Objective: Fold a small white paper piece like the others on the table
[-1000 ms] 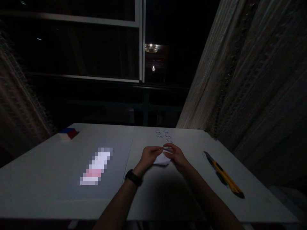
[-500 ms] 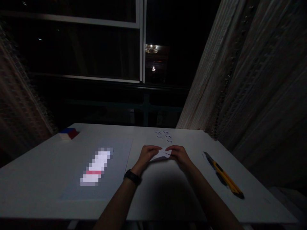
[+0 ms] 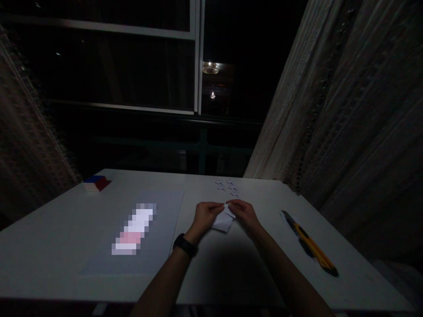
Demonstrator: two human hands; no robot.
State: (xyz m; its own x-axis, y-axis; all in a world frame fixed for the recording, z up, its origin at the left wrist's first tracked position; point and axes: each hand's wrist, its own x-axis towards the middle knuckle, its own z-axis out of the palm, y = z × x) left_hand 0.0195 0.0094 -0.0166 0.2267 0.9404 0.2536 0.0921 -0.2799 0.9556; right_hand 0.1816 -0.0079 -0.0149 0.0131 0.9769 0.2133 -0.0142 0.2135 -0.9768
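Since half a second ago the white piece of paper has gone from spread wide to tipped downward, its lower corner hanging toward the near side, and the fingertips have drawn closer together. From the head view, I see it low in the middle of the frame, above the white table. The left hand pinches its upper left part; the right hand is clamped on its upper right, where a fold or overlap shows.

The table's far edge crosses the frame just above mid-height on the left and dips slightly rightward; the right edge slants to the lower right corner, and the near edge runs along the bottom. A wide band of tabletop separates the right forearm from the yellow utility knife at right, blade toward the far side. On the left, only a narrow gap parts the left hand from the large pale sheet; the watch sits beside its right border. The blue, red and white cube stands by the far left edge.

As for writing, the five small dark marks beyond the hands are too tiny to read, and the bright strip over the sheet is pixelated, pink near its lower end.
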